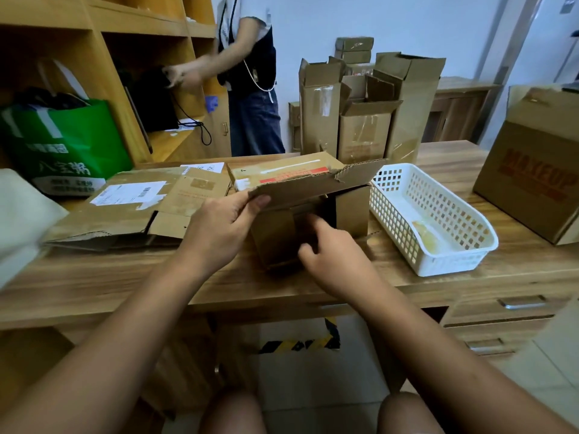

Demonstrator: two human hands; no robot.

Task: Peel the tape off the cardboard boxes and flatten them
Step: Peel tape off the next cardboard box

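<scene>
- Head view: a small brown cardboard box [316, 211] stands on the near middle of a long wood-grain desk [282, 286], with its torn-edged top flap raised.
- The left hand [225, 227] pinches the near corner of that flap between thumb and fingers and holds it up.
- The right hand [332, 255] is at the box's front face with its index finger stretched onto the cardboard. Whether it grips any tape there cannot be told.
- A flattened brown cardboard box with a white shipping label [141, 208] lies on the desk just left of the small box.
- A white perforated plastic basket [438, 264] sits just right of the box, and a wad of clear yellowish tape [426, 236] lies inside it.
- A large brown carton with red lettering [532, 170] stands at the desk's right end.
- Several tall open cardboard boxes [360, 120] stand upright behind the desk.
- A green printed bag [62, 145] rests at the far left, by the wooden shelves [125, 36].
- Another person [250, 73] stands there and reaches into a shelf.
</scene>
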